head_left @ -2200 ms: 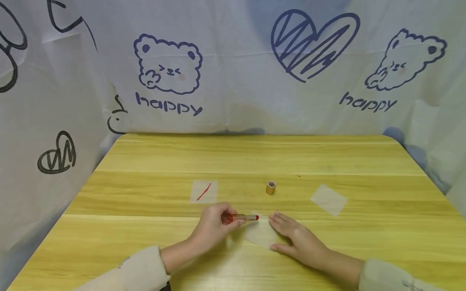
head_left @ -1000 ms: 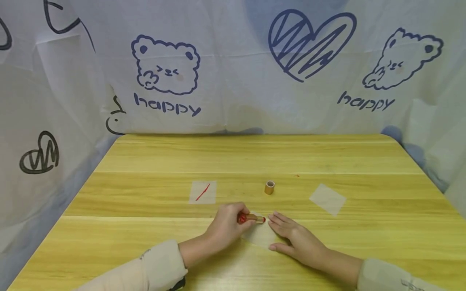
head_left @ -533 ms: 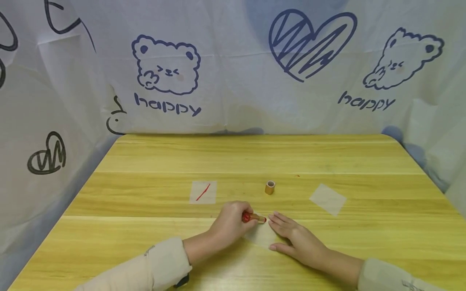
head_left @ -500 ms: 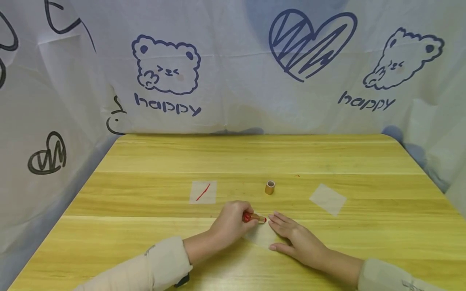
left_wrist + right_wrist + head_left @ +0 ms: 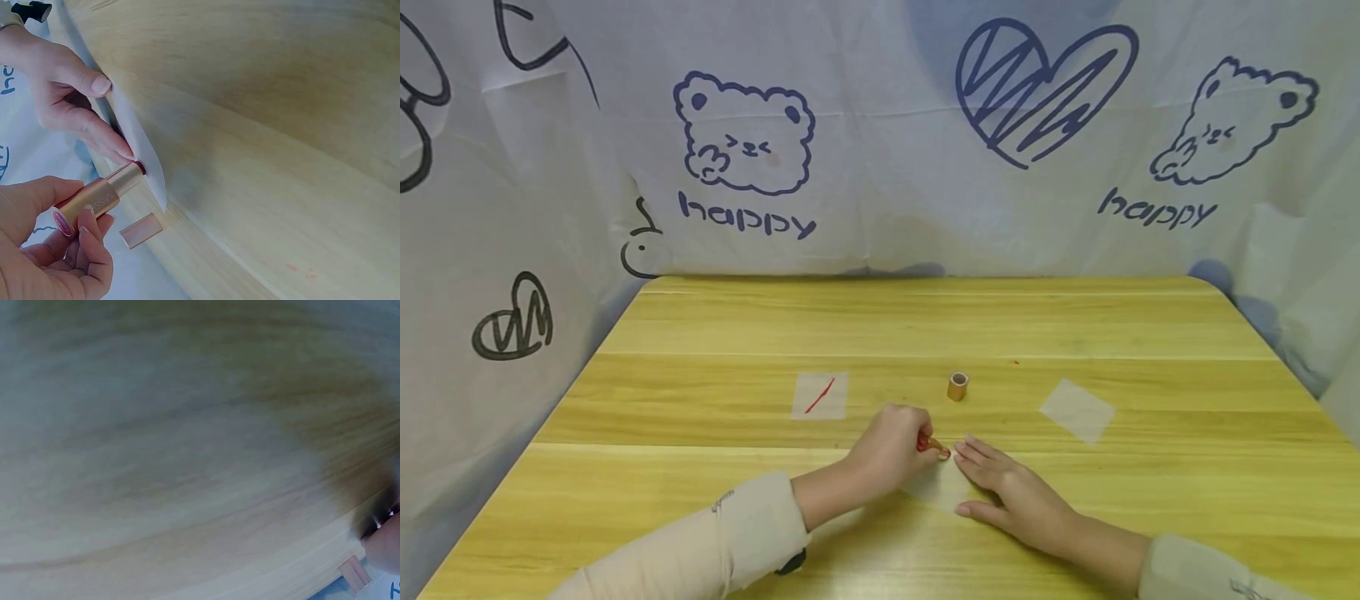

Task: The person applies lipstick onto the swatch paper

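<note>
My left hand (image 5: 887, 446) pinches a lipstick (image 5: 97, 199) with a gold tube and a dark red tip. That tip is down at a small sheet of thin whitish paper (image 5: 936, 490), close by the fingertips of my right hand (image 5: 1018, 496). With its fingers extended, the right hand rests on the right side of the sheet. Part of the sheet is covered by both hands. Behind them, the gold lipstick cap (image 5: 957, 388) stands upright on the table. In the right wrist view, mostly table shows.
To the left lies a paper square with a red diagonal line (image 5: 820, 396). A plain paper square (image 5: 1078, 412) lies turned at an angle to the right. The wooden table (image 5: 880, 321) ends at a white cloth (image 5: 887, 175) with printed drawings.
The left hand has shifted right over the sheet with the lipstick, turning so that less of the tube shows in the head view. The right hand and the cap have stayed put.
</note>
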`<state>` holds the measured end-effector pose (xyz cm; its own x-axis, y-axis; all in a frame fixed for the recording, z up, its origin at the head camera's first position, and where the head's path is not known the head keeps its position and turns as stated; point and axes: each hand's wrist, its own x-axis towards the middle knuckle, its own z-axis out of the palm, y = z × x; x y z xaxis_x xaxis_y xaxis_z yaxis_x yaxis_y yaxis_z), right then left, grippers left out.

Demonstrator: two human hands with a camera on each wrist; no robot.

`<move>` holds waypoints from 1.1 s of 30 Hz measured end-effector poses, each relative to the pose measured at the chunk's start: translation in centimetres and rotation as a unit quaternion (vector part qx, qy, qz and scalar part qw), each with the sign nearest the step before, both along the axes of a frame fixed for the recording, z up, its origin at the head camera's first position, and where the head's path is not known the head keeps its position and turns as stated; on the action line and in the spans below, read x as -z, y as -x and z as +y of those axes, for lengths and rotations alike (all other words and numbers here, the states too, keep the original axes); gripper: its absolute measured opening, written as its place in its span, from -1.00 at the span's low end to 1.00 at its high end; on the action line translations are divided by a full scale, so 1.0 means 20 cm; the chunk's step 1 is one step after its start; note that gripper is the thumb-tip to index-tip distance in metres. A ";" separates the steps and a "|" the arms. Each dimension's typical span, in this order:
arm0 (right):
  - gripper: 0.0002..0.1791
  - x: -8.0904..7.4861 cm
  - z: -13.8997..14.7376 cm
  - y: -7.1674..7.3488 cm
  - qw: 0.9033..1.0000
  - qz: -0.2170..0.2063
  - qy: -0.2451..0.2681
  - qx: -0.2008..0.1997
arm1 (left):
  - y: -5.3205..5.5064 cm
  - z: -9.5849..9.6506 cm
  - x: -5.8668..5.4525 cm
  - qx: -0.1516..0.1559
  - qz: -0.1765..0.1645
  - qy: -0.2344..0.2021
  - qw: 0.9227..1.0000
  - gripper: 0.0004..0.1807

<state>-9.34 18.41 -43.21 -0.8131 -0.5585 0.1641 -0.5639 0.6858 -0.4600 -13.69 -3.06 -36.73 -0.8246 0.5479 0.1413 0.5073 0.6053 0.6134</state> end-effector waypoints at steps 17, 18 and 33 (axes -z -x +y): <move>-0.32 0.00 -0.01 0.00 1.000 0.002 0.001 0.003 | -0.02 -0.03 -0.01 0.014 -0.004 0.005 1.000 -0.84; -0.32 0.00 -0.01 0.00 1.000 0.002 0.001 0.003 | -0.02 -0.03 -0.01 0.014 -0.007 0.003 1.000 -0.84; -0.31 0.00 -0.01 0.00 1.000 -0.004 0.002 0.005 | -0.06 -0.07 -0.01 0.017 -0.018 -0.002 1.000 -0.81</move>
<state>-9.35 18.28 -43.21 -0.8200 -0.5496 0.1598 -0.5532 0.6893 -0.4678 -12.56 -4.38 -36.55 -0.8096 0.5758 0.1141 0.5059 0.5859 0.6331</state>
